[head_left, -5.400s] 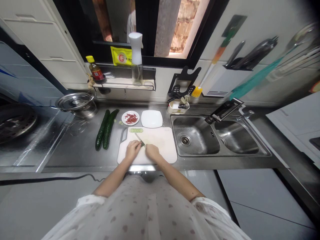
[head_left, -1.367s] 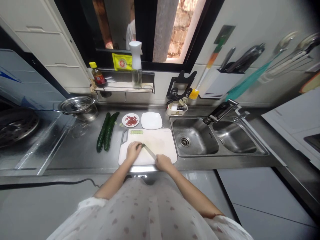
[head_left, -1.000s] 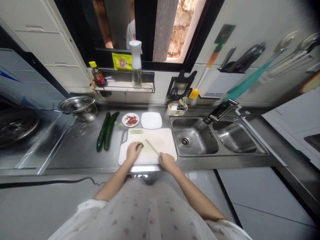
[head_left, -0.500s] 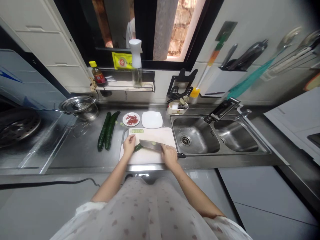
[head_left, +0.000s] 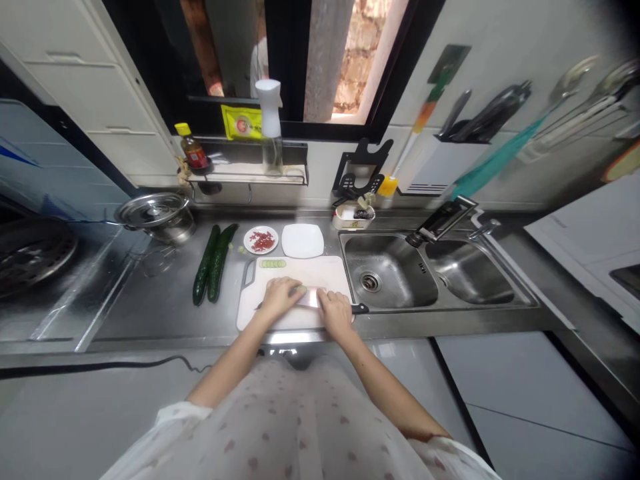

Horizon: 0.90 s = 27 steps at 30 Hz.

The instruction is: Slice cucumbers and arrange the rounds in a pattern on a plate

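Observation:
My right hand (head_left: 335, 312) is closed round a kitchen knife, its black handle end (head_left: 360, 309) sticking out to the right and its broad blade (head_left: 311, 298) lying over the white cutting board (head_left: 255, 313). My left hand (head_left: 281, 297) has its fingers together at the blade, on a pale green cucumber slice (head_left: 301, 289), mostly covered by the fingertips. The dark tip of a cut cucumber piece (head_left: 259, 306) shows beneath that hand; the rest is hidden. A short row of overlapping cucumber slices (head_left: 273, 264) lies along the board's far edge.
Two whole cucumbers (head_left: 215, 267) lie left of the board. Behind it stand a small plate of chopped red bits (head_left: 261, 251) and a white square plate (head_left: 303, 241). A double sink (head_left: 390, 270) is at the right, a lidded steel pot (head_left: 165, 217) at the left.
My left hand has moved right, from the cucumber piece onto the blade, where the slice clings. My right hand keeps hold of the knife, nearly in place.

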Each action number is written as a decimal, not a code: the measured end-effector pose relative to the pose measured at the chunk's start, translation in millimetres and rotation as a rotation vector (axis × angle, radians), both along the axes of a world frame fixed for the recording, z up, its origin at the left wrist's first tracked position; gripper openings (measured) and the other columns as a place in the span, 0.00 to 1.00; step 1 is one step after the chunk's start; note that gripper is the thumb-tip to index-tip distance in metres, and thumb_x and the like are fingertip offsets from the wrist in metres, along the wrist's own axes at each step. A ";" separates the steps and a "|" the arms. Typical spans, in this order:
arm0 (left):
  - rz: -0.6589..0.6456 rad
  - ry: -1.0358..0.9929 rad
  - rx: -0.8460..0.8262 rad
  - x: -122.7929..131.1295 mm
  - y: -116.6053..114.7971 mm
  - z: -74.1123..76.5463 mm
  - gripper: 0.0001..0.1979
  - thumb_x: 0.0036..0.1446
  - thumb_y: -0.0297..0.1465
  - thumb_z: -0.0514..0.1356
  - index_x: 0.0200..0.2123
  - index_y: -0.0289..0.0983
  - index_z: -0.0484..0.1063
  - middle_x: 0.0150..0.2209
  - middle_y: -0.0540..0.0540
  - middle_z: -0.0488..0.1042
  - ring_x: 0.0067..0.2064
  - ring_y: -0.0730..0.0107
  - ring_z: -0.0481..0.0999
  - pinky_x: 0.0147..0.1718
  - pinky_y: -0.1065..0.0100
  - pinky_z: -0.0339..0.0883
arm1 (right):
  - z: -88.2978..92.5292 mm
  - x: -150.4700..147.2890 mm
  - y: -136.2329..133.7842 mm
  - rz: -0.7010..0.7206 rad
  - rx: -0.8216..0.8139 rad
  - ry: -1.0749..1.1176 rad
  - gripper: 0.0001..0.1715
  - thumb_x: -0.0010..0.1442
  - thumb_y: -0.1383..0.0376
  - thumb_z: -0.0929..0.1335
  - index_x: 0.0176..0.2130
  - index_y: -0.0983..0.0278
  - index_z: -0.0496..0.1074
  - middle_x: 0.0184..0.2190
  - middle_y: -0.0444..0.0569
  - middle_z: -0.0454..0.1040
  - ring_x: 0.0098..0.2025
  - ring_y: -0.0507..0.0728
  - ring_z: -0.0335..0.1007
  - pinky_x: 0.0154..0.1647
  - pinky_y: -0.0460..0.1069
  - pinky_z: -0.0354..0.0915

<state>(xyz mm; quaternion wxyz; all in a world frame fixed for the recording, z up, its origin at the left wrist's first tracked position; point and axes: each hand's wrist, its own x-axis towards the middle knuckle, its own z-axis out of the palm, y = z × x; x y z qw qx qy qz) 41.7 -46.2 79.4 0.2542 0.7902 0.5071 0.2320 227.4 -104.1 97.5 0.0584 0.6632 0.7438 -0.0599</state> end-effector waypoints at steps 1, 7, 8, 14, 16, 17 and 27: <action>-0.001 0.004 -0.009 1.5 -0.6 -0.3 0.15 0.58 0.43 0.57 0.41 0.42 0.77 0.39 0.44 0.78 0.43 0.61 0.74 0.47 0.63 0.62 | -0.8 0.6 -0.4 0.000 -0.001 0.002 0.24 0.64 0.67 0.60 0.59 0.63 0.62 0.44 0.57 0.71 0.46 0.61 0.61 0.45 0.52 0.50; 0.013 -0.036 -0.035 7.8 1.0 -5.4 0.10 0.55 0.39 0.61 0.36 0.41 0.77 0.36 0.46 0.77 0.39 0.63 0.74 0.43 0.64 0.63 | -7.9 4.3 -2.3 0.005 0.000 0.006 0.23 0.63 0.67 0.60 0.58 0.63 0.64 0.43 0.56 0.72 0.45 0.60 0.61 0.45 0.52 0.50; 0.011 -0.045 -0.039 8.9 1.9 -6.3 0.08 0.54 0.37 0.62 0.35 0.41 0.76 0.35 0.46 0.77 0.39 0.63 0.74 0.42 0.64 0.63 | -9.3 4.9 -2.9 0.007 0.000 0.005 0.23 0.63 0.67 0.60 0.57 0.63 0.64 0.42 0.56 0.72 0.45 0.60 0.62 0.45 0.52 0.50; 0.041 -0.097 -0.088 12.3 9.4 -10.5 0.02 0.52 0.29 0.60 0.30 0.39 0.74 0.32 0.49 0.76 0.36 0.67 0.73 0.38 0.68 0.64 | -15.5 11.9 -7.6 -0.035 0.016 -0.002 0.22 0.64 0.66 0.60 0.57 0.62 0.65 0.40 0.54 0.72 0.44 0.59 0.63 0.44 0.51 0.51; 0.112 -0.128 -0.135 9.7 14.8 -13.9 0.02 0.52 0.30 0.60 0.30 0.39 0.74 0.30 0.50 0.76 0.32 0.69 0.73 0.34 0.69 0.64 | -16.4 16.1 -9.4 -0.060 0.006 -0.003 0.22 0.64 0.66 0.60 0.57 0.62 0.65 0.40 0.54 0.72 0.44 0.59 0.63 0.44 0.51 0.51; 0.158 -0.147 -0.160 7.5 18.4 -16.5 0.03 0.52 0.31 0.60 0.30 0.39 0.74 0.29 0.50 0.76 0.31 0.70 0.73 0.32 0.70 0.63 | -16.9 18.3 -10.2 -0.068 0.001 -0.005 0.22 0.64 0.65 0.60 0.57 0.62 0.65 0.40 0.53 0.73 0.44 0.58 0.63 0.44 0.51 0.51; 0.507 -0.137 -0.224 -19.7 69.5 -61.0 0.06 0.51 0.28 0.60 0.34 0.38 0.75 0.33 0.46 0.78 0.36 0.66 0.75 0.35 0.68 0.64 | -26.2 30.2 -12.5 -0.138 -0.034 -0.014 0.25 0.58 0.67 0.66 0.55 0.62 0.67 0.40 0.52 0.74 0.45 0.59 0.65 0.44 0.49 0.52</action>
